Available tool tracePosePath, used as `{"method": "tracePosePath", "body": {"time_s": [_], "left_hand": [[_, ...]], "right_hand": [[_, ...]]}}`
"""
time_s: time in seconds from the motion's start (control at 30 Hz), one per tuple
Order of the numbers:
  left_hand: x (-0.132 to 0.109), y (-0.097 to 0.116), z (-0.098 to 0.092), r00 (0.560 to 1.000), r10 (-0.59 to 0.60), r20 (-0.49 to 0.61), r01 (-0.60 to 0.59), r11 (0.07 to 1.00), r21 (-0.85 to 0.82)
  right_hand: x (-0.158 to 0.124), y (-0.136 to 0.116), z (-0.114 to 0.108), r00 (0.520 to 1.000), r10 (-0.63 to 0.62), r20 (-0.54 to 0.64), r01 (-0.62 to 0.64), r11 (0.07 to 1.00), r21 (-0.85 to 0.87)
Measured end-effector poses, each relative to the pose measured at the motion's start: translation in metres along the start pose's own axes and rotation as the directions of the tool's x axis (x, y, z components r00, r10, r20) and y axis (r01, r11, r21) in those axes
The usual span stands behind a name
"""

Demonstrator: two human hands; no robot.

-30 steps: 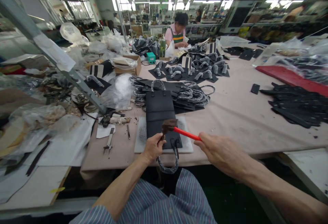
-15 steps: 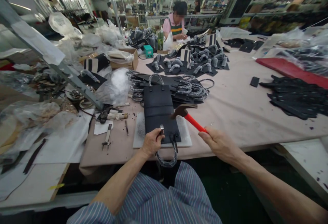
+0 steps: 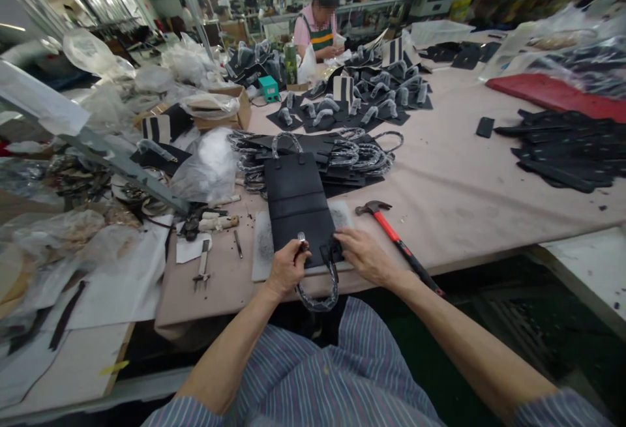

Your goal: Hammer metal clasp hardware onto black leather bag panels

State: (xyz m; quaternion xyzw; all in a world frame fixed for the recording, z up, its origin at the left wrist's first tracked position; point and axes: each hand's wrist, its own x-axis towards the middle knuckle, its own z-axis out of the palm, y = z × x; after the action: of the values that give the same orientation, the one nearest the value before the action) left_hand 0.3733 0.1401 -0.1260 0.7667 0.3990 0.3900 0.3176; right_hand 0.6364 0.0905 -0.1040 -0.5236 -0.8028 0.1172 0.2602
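A black leather bag panel (image 3: pixel 298 186) lies on a pale stone slab (image 3: pixel 263 231), its plastic-wrapped handle (image 3: pixel 317 303) hanging over the table's front edge. Near the panel's lower left side, my left hand (image 3: pixel 287 265) is closed around a short metal punch (image 3: pixel 301 238) held upright; its shiny top shows above the fingers and its lower end is hidden. My right hand (image 3: pixel 364 254) has its fingers closed at the panel's right edge, beside the handle's base. A claw hammer (image 3: pixel 396 238) with a red and black handle rests on the table, just right of that hand.
Behind the slab is a stack of black bag panels (image 3: pixel 352 160) with wrapped handles. Small tools (image 3: pixel 203 264) lie at left near a slanted metal bar (image 3: pixel 122 163). Black pieces (image 3: pixel 567 147) are heaped at right. Another person (image 3: pixel 317 23) works across the table (image 3: pixel 450 192).
My right hand has let go of the hammer, which now lies on the table, and has moved left to the panel's edge. My left hand keeps the punch at about the same spot.
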Motion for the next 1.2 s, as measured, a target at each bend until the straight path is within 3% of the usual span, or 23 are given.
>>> {"method": "tracePosePath", "body": {"time_s": [0.1,0.17,0.27,0.33,0.43,0.6,0.9,1.2], "left_hand": [[0.003,0.003,-0.002,0.996,-0.087,-0.007,0.086,0.994,-0.063],[0.007,0.005,-0.005,0.981,-0.190,-0.031,0.181,0.964,-0.194],[0.012,0.004,-0.009,0.941,-0.335,-0.037,0.288,0.856,-0.430],[0.013,0.003,-0.012,0.932,-0.362,-0.030,0.301,0.817,-0.492],[0.010,0.004,-0.014,0.942,-0.335,-0.035,0.288,0.855,-0.432],[0.006,0.004,-0.015,0.964,-0.267,-0.004,0.253,0.920,-0.298],[0.005,-0.004,-0.021,0.963,-0.268,0.006,0.258,0.922,-0.287],[0.006,0.001,-0.015,0.979,-0.204,0.014,0.201,0.949,-0.244]], "right_hand": [[0.009,-0.011,0.024,1.000,-0.030,0.005,0.030,0.999,0.036],[0.009,-0.010,0.033,0.999,-0.001,-0.035,0.002,0.998,0.055],[0.007,-0.003,0.035,0.999,0.006,-0.042,-0.003,0.997,0.075],[0.005,0.001,0.032,1.000,-0.014,-0.010,0.015,0.996,0.093],[0.003,0.001,0.027,0.998,-0.057,0.025,0.053,0.988,0.146],[0.000,-0.008,0.032,0.993,-0.083,-0.086,0.100,0.972,0.214],[-0.001,-0.009,0.036,0.994,0.009,-0.109,0.016,0.974,0.226],[0.000,-0.009,0.033,0.993,-0.006,-0.121,0.034,0.973,0.228]]}}
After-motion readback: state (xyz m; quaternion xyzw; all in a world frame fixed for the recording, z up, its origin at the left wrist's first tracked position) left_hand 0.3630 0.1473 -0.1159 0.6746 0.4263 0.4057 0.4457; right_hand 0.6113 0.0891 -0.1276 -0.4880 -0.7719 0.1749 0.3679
